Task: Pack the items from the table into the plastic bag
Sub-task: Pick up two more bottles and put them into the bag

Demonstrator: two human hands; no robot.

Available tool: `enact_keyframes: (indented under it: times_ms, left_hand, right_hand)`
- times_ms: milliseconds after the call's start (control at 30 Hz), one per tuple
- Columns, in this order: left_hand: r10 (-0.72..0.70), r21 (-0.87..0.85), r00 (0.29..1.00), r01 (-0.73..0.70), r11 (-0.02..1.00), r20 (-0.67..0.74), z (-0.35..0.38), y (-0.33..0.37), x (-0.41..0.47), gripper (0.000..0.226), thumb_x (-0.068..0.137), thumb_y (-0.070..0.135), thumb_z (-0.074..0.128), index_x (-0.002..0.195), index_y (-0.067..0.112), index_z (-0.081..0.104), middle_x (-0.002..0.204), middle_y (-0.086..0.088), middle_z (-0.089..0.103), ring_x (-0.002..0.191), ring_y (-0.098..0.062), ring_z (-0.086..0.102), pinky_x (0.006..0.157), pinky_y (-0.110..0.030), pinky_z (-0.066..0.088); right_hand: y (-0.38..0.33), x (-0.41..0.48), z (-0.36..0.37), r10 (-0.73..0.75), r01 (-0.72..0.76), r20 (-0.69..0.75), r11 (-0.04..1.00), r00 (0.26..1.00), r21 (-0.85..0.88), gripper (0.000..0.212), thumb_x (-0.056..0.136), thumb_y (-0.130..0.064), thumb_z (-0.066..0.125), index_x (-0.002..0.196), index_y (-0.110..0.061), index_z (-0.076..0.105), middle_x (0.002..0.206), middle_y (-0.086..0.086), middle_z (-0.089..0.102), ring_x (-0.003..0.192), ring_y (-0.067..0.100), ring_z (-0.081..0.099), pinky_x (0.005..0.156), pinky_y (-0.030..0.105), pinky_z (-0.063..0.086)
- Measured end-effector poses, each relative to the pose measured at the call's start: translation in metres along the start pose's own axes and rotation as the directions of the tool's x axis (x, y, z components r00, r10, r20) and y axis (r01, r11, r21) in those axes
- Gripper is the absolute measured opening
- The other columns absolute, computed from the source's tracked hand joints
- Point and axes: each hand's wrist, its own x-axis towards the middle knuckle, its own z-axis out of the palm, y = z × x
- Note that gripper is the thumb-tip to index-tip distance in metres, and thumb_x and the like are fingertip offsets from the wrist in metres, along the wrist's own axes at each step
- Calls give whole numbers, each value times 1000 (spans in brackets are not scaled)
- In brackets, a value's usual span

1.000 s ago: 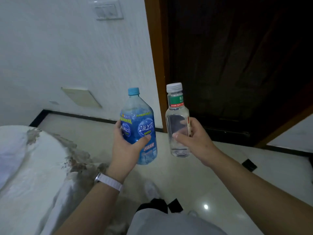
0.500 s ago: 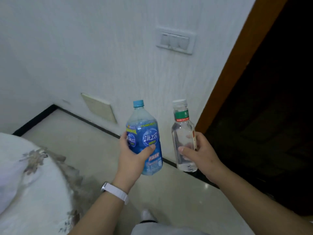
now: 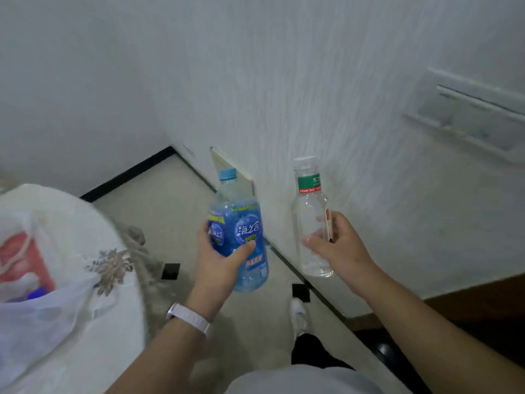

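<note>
Both forearms reach in from 6 o'clock, the left one with a white wristband [image 3: 189,321] just behind the wrist. At 8 o'clock of the view, the plastic bag [image 3: 37,317] lies slumped on the table [image 3: 119,302], which is covered in a white cloth. The bag's film is translucent, with a red packet and something blue showing through it.

The left hand [image 3: 218,265] is raised, palm turned inward, and curled round the blue bottle [image 3: 241,223]. The thumb lies across the front label and the fingers wrap round the far side at 9 o'clock. The bottle stands close to upright, its blue cap toward 12 o'clock and its base just clear of the palm at 5 o'clock.

The right hand [image 3: 343,251] grips the clear bottle [image 3: 309,211] at mid-body. The thumb points toward 9 o'clock across the front and the fingers show through the plastic behind. Its white cap is at 12 o'clock and its base hangs below the thumb at 6 o'clock.

The bottles are side by side but apart, both held in the air over the floor. Each is well apart from the bag, which sits toward 9 o'clock of the left hand. A white shoe [image 3: 299,314] stands on the tiles below. On the wall behind, a switch plate [image 3: 468,118] sits at 2 o'clock.
</note>
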Motion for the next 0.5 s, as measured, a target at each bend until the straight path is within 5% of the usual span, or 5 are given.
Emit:
enact_keyframes:
  times_ms: [133, 267, 500]
  left_hand:
    - [37, 7, 990, -37, 999, -138, -1, 21, 45, 64, 78, -2, 78, 120, 36, 46, 118, 2, 64, 94, -5, 71, 73, -24, 59]
    - [56, 2, 955, -58, 998, -291, -17, 41, 82, 70, 79, 5, 80, 137, 21, 44, 122, -2, 65, 103, -14, 70, 82, -40, 60]
    - [12, -68, 815, -63, 996, -580, -66, 41, 120, 67, 79, -4, 76, 127, 30, 43, 118, 8, 62, 96, -3, 69, 71, -19, 57]
  right_hand:
    - [-25, 82, 24, -12, 3, 142, 998, 990, 62, 35, 81, -21, 77, 106, -32, 56, 88, -3, 65, 83, 16, 68, 68, 29, 54]
    - [-53, 150, 58, -51, 44, 316, 999, 948, 29, 32, 81, -23, 77, 102, -34, 56, 93, 0, 67, 90, 22, 70, 81, 41, 59]
    - [-83, 211, 143, -48, 110, 549, 991, 834, -82, 26, 83, -19, 75, 99, -31, 58, 86, -4, 69, 83, 15, 70, 71, 29, 55]
